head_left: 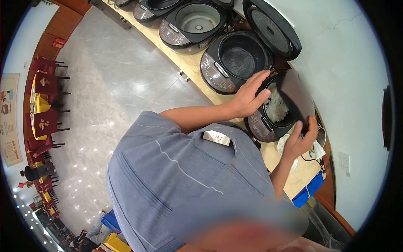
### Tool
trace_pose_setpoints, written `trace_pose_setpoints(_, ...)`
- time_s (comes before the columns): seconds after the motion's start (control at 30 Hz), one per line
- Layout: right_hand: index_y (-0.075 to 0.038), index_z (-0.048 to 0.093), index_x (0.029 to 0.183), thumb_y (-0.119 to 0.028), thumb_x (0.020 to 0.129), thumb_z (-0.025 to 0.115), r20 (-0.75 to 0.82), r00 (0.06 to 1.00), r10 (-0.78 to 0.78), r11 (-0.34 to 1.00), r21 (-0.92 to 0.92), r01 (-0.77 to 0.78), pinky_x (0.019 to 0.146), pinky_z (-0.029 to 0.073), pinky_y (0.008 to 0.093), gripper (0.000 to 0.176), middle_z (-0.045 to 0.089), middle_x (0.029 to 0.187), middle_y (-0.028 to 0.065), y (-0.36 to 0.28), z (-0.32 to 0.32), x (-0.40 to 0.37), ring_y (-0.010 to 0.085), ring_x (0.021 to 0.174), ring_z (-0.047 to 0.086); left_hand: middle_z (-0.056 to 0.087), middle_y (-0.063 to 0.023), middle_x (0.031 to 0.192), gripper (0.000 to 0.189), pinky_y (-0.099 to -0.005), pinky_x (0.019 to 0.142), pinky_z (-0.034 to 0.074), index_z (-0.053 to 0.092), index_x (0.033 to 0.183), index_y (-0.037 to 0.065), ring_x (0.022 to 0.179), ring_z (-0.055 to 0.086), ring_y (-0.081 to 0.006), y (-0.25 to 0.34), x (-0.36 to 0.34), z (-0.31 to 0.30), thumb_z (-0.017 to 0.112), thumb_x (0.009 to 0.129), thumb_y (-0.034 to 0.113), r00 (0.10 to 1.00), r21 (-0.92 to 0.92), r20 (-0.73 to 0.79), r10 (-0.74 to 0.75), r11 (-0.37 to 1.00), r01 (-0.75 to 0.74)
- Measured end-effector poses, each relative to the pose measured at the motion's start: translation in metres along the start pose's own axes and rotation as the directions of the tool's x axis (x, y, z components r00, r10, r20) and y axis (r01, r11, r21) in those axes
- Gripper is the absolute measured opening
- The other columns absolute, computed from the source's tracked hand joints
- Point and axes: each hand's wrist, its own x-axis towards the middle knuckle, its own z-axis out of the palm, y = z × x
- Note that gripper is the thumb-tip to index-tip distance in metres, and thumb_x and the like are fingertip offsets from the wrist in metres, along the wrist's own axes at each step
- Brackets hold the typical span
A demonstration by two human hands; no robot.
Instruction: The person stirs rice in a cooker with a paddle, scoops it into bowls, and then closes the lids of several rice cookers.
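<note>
The left hand (250, 95) lies flat and unclenched on the near rim of a dark rice cooker (259, 128), fingers stretched out across the opening and gripping nothing. The right hand (300, 140) is closed around the lower edge of the raised lid (297, 94), thumb on the outer face. The lid stands tilted up over the pot between the two hands. White rice (277, 109) lies in the pot, just beside the left fingertips and above the right hand.

An empty cooker (240, 59) stands next along the row with its round lid (273, 27) thrown back against the wall. Beyond it is a third cooker (195, 20) with a pale inner pot, and more follow, cut off by the frame. Nothing lies across the opening apart from the left hand's fingers.

By the right wrist stand a metal cup (321, 136) and a small white dish (283, 145), partly hidden by the hand. A blue object (308, 191) hangs at the end of the counter.

All of this sits on a light wooden counter (189, 64) set against a white wall (344, 63) — a long curved run. Well apart, a grey polished floor (117, 84) spreads out to red chairs (45, 84) around yellow-covered tables.
</note>
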Motion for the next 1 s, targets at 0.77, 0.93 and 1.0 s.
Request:
trace_pose_setpoints(0.77,0.001,0.065,0.150,-0.022,0.110,0.069,0.214,0.977,-0.011,0.990,-0.138,0.041,0.126,0.037,0.0586,0.047,0.057,0.162,0.0246,0.005,0.035,-0.095,0.0484,0.153,0.048,0.018,-0.0335,0.179,0.079,-0.0596,0.134,0.025,0.038,0.170,0.002,0.165,0.021,-0.0555,-0.022,-0.020,0.030,0.067,0.107,0.041,0.931,0.430,0.353,-0.098,0.900,-0.068)
trace_pose_setpoints(0.93,0.000,0.067,0.149,-0.024,0.107,0.073,0.214,0.977,0.008,0.989,-0.144,0.024,0.126,0.038,0.0569,0.049,0.061,0.157,0.0246,0.003,0.034,-0.092,0.0478,0.151,0.050,0.018,-0.0327,0.180,0.081,-0.0588,0.134,0.025,0.036,0.172,0.004,0.165,0.021,-0.0541,-0.023,-0.020,0.029,0.067,0.106,0.040,0.923,0.423,0.371,-0.106,0.904,-0.067)
trace_pose_setpoints(1.0,0.000,0.068,0.148,-0.025,0.105,0.075,0.215,0.976,0.033,0.986,-0.168,0.003,0.125,0.039,0.0564,0.050,0.061,0.156,0.0246,0.001,0.030,-0.089,0.0477,0.150,0.051,0.017,-0.0329,0.180,0.082,-0.0581,0.134,0.026,0.036,0.172,0.003,0.166,0.021,-0.0519,-0.022,-0.018,0.025,0.067,0.106,0.041,0.914,0.445,0.383,-0.132,0.894,-0.057)
